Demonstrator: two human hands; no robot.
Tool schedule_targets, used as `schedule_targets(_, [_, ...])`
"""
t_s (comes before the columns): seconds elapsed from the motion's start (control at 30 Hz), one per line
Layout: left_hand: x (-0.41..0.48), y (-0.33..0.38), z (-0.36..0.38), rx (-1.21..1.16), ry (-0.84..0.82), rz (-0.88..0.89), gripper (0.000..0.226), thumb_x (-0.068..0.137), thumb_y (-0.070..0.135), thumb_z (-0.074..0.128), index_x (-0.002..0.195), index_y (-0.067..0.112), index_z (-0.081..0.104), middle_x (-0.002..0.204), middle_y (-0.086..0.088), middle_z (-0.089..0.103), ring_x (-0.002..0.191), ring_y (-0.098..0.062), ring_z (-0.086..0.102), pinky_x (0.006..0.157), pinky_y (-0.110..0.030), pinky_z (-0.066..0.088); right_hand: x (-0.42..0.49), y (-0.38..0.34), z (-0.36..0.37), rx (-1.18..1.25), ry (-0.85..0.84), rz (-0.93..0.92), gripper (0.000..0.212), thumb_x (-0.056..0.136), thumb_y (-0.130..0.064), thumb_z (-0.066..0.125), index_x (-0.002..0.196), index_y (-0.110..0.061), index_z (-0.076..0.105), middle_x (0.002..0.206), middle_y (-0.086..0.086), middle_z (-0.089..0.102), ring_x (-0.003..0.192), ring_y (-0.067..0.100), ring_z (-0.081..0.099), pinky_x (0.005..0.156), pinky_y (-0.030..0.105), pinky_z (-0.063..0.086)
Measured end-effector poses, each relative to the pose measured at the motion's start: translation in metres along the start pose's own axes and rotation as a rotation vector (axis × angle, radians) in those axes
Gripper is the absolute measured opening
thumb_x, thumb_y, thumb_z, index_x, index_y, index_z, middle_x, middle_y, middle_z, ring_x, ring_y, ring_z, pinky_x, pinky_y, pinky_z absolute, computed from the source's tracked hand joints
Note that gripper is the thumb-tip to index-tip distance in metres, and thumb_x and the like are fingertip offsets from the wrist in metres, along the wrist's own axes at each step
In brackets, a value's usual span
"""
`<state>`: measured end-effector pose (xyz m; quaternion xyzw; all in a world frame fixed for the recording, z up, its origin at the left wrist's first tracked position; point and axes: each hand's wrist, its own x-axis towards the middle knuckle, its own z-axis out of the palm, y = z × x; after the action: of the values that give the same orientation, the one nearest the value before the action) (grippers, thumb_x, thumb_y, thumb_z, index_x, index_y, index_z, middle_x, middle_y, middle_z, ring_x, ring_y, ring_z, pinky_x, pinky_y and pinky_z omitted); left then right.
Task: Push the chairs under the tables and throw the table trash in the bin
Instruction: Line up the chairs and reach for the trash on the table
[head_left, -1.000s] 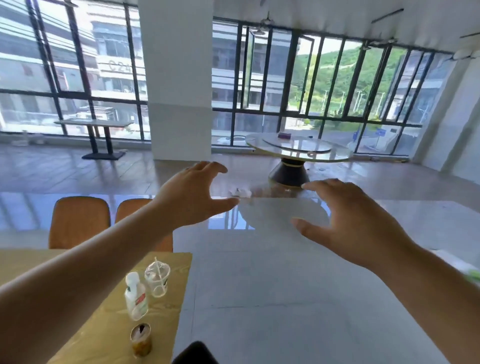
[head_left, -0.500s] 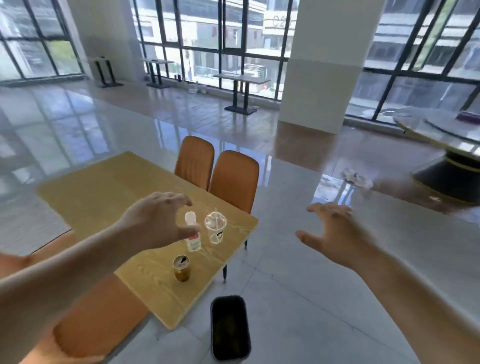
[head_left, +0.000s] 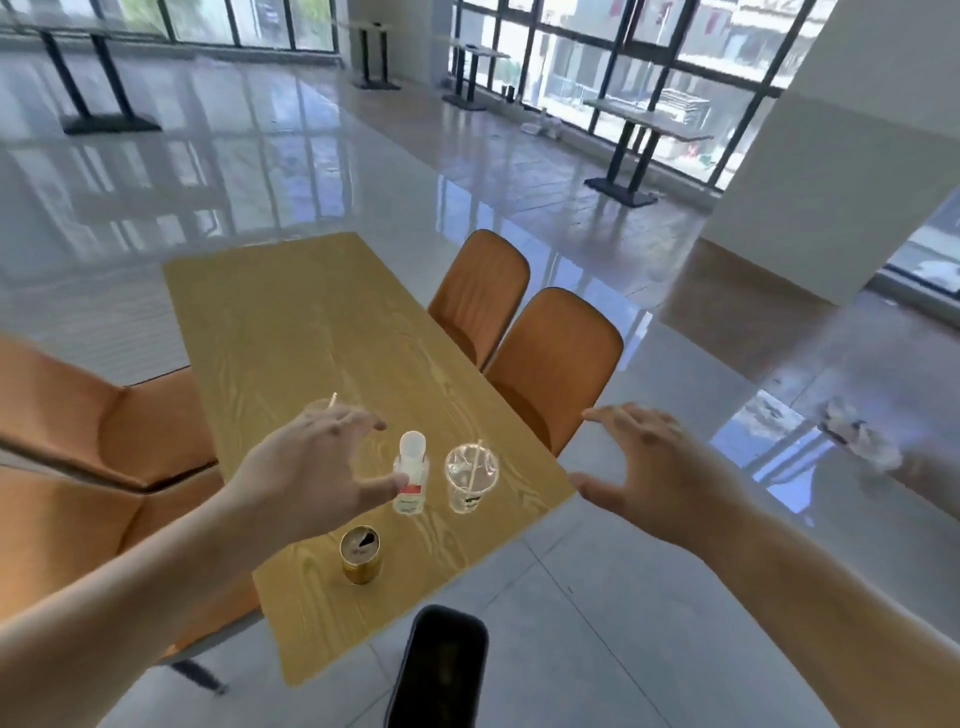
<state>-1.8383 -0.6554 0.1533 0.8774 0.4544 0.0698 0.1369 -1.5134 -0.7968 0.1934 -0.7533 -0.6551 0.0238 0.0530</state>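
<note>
A yellow wooden table (head_left: 311, 332) carries trash near its close end: a small plastic bottle (head_left: 411, 475) with a white cap, a clear plastic cup (head_left: 471, 478) with a straw, and a gold can (head_left: 360, 555). My left hand (head_left: 306, 467) hovers open just left of the bottle, and partly hides another clear cup with a straw (head_left: 332, 402). My right hand (head_left: 654, 467) is open above the floor past the table's right corner. Two orange chairs (head_left: 556, 358) stand tucked in on the right side. Two more orange chairs (head_left: 93, 415) sit pulled out on the left. A black bin (head_left: 441, 670) stands on the floor below.
Crumpled white trash (head_left: 857, 441) lies on the shiny floor at right. A white pillar (head_left: 841, 156) rises at the back right. Several dark pedestal tables (head_left: 631, 156) stand along the windows.
My view has swung left and down, bringing the table closer. Both hands have dropped toward the table end, the left one now beside the bottle.
</note>
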Motion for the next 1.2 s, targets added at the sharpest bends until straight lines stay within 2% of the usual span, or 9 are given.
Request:
schedule_targets(0.13, [0.006, 0.000, 0.016, -0.020, 0.009, -0.134, 0.088, 0.074, 0.094, 0.043, 0.142, 0.039, 0.048, 0.148, 0.012, 0.053, 0.132, -0.012, 0.049, 0.102, -0.035, 0.043, 0.052, 0.025, 0.021, 0.111, -0.001, -0.092, 0.087, 0.080, -0.084, 0.045, 0.147, -0.030, 0.048, 0.146, -0.005, 0.055, 0.133, 0.017, 0.047, 0.100, 0.036, 0.044])
schedule_targets(0.27, [0.008, 0.000, 0.035, 0.027, 0.053, -0.291, 0.083, 0.077, 0.091, 0.044, 0.143, 0.041, 0.044, 0.146, 0.013, 0.054, 0.130, -0.010, 0.051, 0.098, -0.031, 0.042, 0.103, 0.053, 0.066, 0.194, -0.038, -0.203, 0.087, 0.080, -0.088, 0.051, 0.149, -0.036, 0.042, 0.149, -0.010, 0.050, 0.136, 0.013, 0.041, 0.100, 0.030, 0.038])
schedule_targets(0.4, [0.010, 0.010, 0.055, 0.155, 0.028, -0.454, 0.081, 0.077, 0.091, 0.039, 0.142, 0.044, 0.042, 0.147, 0.017, 0.051, 0.131, -0.008, 0.049, 0.100, -0.032, 0.044, 0.157, 0.080, 0.124, 0.290, -0.166, -0.307, 0.098, 0.072, -0.096, 0.046, 0.151, -0.039, 0.035, 0.152, -0.013, 0.045, 0.138, 0.012, 0.039, 0.101, 0.030, 0.040])
schedule_targets(0.5, [0.012, 0.024, 0.072, 0.215, -0.005, -0.546, 0.078, 0.079, 0.088, 0.039, 0.142, 0.043, 0.041, 0.144, 0.021, 0.050, 0.127, -0.007, 0.049, 0.095, -0.031, 0.047, 0.192, 0.089, 0.168, 0.344, -0.292, -0.377, 0.102, 0.071, -0.096, 0.051, 0.153, -0.040, 0.031, 0.155, -0.013, 0.041, 0.140, 0.014, 0.038, 0.104, 0.035, 0.044])
schedule_targets(0.73, [0.025, 0.036, 0.144, 0.149, -0.087, -0.736, 0.087, 0.076, 0.088, 0.046, 0.148, 0.041, 0.033, 0.151, 0.014, 0.045, 0.128, -0.014, 0.050, 0.092, -0.035, 0.050, 0.231, 0.079, 0.247, 0.308, -0.464, -0.506, 0.116, 0.063, -0.095, 0.060, 0.158, -0.038, 0.022, 0.159, -0.007, 0.038, 0.143, 0.020, 0.039, 0.109, 0.042, 0.043])
schedule_targets(0.87, [0.028, 0.016, 0.199, 0.075, -0.095, -0.831, 0.101, 0.073, 0.088, 0.058, 0.153, 0.040, 0.020, 0.161, 0.005, 0.034, 0.131, -0.024, 0.051, 0.089, -0.040, 0.050, 0.227, 0.073, 0.280, 0.354, -0.468, -0.513, 0.117, 0.059, -0.092, 0.069, 0.154, -0.044, 0.021, 0.156, -0.011, 0.039, 0.134, 0.017, 0.047, 0.096, 0.037, 0.048])
schedule_targets(1.0, [0.031, -0.010, 0.245, 0.048, -0.081, -0.901, 0.107, 0.069, 0.088, 0.063, 0.152, 0.042, 0.014, 0.162, 0.002, 0.029, 0.129, -0.031, 0.054, 0.088, -0.045, 0.054, 0.217, 0.072, 0.306, 0.435, -0.433, -0.505, 0.112, 0.060, -0.083, 0.079, 0.151, -0.052, 0.021, 0.149, -0.013, 0.044, 0.111, 0.011, 0.055, 0.081, 0.034, 0.047])
schedule_targets(1.13, [0.032, -0.028, 0.275, -0.004, -0.054, -0.936, 0.102, 0.069, 0.083, 0.068, 0.151, 0.039, 0.026, 0.154, -0.002, 0.043, 0.123, -0.032, 0.057, 0.089, -0.049, 0.057, 0.209, 0.074, 0.320, 0.508, -0.356, -0.488, 0.110, 0.061, -0.075, 0.083, 0.151, -0.049, 0.025, 0.150, -0.012, 0.046, 0.110, 0.013, 0.059, 0.080, 0.035, 0.049])
schedule_targets(1.2, [0.031, -0.033, 0.284, -0.027, -0.029, -0.915, 0.088, 0.072, 0.075, 0.073, 0.143, 0.035, 0.038, 0.137, -0.002, 0.056, 0.112, -0.029, 0.061, 0.086, -0.047, 0.058, 0.208, 0.075, 0.322, 0.518, -0.329, -0.500, 0.110, 0.061, -0.075, 0.083, 0.151, -0.046, 0.027, 0.148, -0.010, 0.048, 0.115, 0.014, 0.060, 0.082, 0.036, 0.051])
